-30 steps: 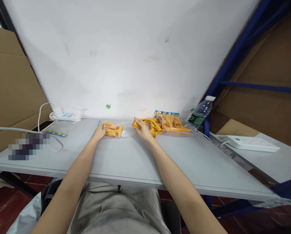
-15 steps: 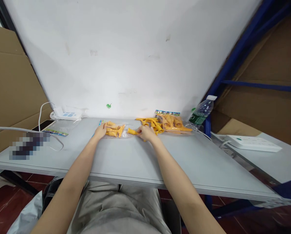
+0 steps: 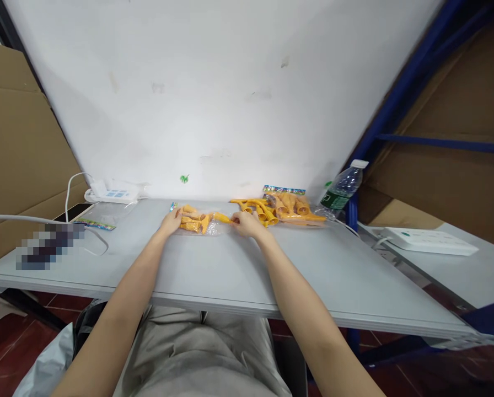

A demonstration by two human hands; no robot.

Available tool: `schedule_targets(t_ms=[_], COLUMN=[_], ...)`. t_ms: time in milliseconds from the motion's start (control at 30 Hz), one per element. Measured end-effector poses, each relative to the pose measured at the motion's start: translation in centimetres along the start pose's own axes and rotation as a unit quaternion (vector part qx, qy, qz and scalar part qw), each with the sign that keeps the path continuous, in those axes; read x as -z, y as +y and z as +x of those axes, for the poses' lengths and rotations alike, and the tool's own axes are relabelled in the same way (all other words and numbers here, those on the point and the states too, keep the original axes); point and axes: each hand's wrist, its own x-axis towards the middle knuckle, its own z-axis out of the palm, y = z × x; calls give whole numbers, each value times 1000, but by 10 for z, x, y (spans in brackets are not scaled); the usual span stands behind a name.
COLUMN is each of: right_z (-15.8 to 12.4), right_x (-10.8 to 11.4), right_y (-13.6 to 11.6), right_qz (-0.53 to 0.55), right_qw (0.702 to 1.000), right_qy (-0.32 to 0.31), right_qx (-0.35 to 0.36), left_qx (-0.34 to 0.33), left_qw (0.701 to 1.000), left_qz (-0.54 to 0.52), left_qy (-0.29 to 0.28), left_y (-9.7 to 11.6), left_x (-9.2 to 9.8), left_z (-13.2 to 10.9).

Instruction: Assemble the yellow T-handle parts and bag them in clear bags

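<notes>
A clear plastic bag [image 3: 226, 227] with a coloured header lies flat on the table, holding several yellow horn-shaped plastic toys [image 3: 191, 225]. My left hand [image 3: 171, 221] is closed on the bag's header end. At the opposite end, my right hand [image 3: 246, 225] pinches the thin end of another yellow horn-shaped toy [image 3: 219, 217]. Its wider end lies within the bag's right part. Loose toys of the same kind [image 3: 263, 212] are piled just beyond my right hand. Beside them sits a second filled bag [image 3: 294, 207] with a blue header.
A water bottle [image 3: 343, 188] leans at the table's back right. On the left are a power strip [image 3: 114, 196], a flat clear bag [image 3: 110, 212], a phone [image 3: 74, 212] and white cables. Another power strip [image 3: 433, 241] rests on the right-hand surface. A white panel [image 3: 230, 99] stands behind.
My right hand has moved the yellow horn-shaped toy slightly left and further into the bag. My left hand stays on the header end.
</notes>
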Motion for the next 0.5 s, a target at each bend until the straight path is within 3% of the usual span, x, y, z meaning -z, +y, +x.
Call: schedule_targets(t_ms=[300,500], right_z=[1,5], right_x=[-2,-14], right_y=[-4,-3], right_qz=[124,242], right_qw=[991,966], right_qy=[14,38], right_qx=[55,83], left_qx=[-15,-40], left_qw=[999,995], left_qz=[-36,-82], left_qy=[-16,-46], left_y=[3,1], left_x=[-2,-4], left_z=[-1,0])
